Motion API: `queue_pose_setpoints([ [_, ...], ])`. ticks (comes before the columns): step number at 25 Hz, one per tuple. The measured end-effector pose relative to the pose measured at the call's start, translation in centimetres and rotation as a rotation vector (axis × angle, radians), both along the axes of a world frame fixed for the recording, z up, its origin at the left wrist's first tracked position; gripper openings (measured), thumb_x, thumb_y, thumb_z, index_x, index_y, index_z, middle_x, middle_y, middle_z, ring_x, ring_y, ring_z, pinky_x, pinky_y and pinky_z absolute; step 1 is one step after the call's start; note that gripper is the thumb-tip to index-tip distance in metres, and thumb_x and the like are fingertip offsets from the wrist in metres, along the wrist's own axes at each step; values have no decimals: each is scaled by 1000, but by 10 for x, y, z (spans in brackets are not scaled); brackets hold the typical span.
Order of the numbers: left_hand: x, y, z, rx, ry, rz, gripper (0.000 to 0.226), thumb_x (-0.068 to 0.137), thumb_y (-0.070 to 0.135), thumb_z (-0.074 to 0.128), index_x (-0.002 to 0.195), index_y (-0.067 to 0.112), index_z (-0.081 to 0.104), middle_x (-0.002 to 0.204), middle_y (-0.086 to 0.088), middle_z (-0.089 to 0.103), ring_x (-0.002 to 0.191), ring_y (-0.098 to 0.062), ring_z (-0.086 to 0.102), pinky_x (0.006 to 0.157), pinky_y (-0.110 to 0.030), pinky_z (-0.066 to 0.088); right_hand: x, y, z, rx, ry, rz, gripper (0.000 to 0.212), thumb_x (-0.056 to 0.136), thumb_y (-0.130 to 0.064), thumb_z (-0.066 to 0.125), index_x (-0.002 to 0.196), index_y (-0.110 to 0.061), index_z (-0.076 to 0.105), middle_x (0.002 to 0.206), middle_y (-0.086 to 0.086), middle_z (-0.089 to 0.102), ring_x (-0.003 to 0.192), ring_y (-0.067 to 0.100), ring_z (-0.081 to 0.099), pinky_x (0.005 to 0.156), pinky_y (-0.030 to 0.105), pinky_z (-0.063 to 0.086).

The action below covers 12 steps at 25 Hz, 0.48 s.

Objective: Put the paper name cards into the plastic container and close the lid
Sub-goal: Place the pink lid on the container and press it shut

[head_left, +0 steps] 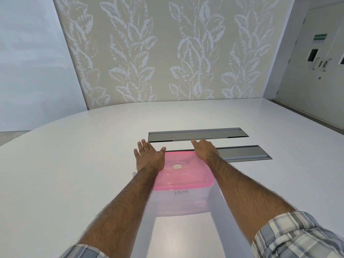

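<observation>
- Leaf-patterned wallpaper [167,49] in pale grey and beige fills the far wall, with a plain white wall at its left and a pale double door [322,64] at the far right.
- Below it a broad white table [74,164] with a curved far edge takes up the lower part of the view.
- At the left, a bare forearm comes out of a rolled checked sleeve [83,251] and reaches forward.
- Its left hand [149,155] is flat and released, fingers spread, palm down at the far left corner of the lid; it grips nothing.
- Between the two arms stands the plastic container [179,200], clear-walled, near the middle of the table.
- A pink lid [183,172] sits on top of the container, with a small round label at its middle.
- Handwriting shows through the near wall; the paper name cards inside cannot be made out clearly.
- Further right, the right hand [204,148] lies at the lid's far right corner, its fingers hidden from here, so I cannot tell whether it grips the edge.
- Two grey metal cable hatches [197,134] are set flush in the table beyond the hands, the nearer one partly hidden behind the container and the right wrist.
</observation>
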<state>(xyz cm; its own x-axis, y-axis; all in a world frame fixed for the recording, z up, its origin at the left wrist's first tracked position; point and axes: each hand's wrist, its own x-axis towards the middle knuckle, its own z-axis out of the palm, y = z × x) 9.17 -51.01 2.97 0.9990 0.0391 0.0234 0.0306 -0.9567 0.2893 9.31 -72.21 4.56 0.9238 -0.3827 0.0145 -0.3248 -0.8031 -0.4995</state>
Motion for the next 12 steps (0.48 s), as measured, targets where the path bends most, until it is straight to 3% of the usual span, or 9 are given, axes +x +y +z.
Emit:
queue_pose_setpoints([
  [4, 0, 1, 0, -31, -33, 14, 80, 101, 57, 18, 157, 0, 10, 166, -15, -1, 154, -30, -7, 123, -49, -1, -35, 9, -2, -48, -68, -77, 56, 98, -53, 30, 117, -10, 60, 120, 12, 63, 107, 32, 60, 82, 38, 45],
  [8, -8, 0, 13, 24, -211, -47, 63, 103, 48, 28, 149, 5, 39, 164, -12, 20, 152, -30, 14, 122, -48, 10, -73, 32, -8, -154, -154, 31, 53, 98, -54, 34, 126, -11, 50, 125, 15, 51, 116, 34, 50, 86, 44, 47],
  [12, -35, -6, 18, 7, -147, -34, 63, 101, 54, 31, 139, 8, 49, 153, -13, 38, 139, -33, 36, 112, -48, 28, -88, 39, -7, -144, -140, -19, 59, 98, -56, 32, 132, -10, 44, 128, 16, 48, 116, 33, 51, 87, 45, 48],
])
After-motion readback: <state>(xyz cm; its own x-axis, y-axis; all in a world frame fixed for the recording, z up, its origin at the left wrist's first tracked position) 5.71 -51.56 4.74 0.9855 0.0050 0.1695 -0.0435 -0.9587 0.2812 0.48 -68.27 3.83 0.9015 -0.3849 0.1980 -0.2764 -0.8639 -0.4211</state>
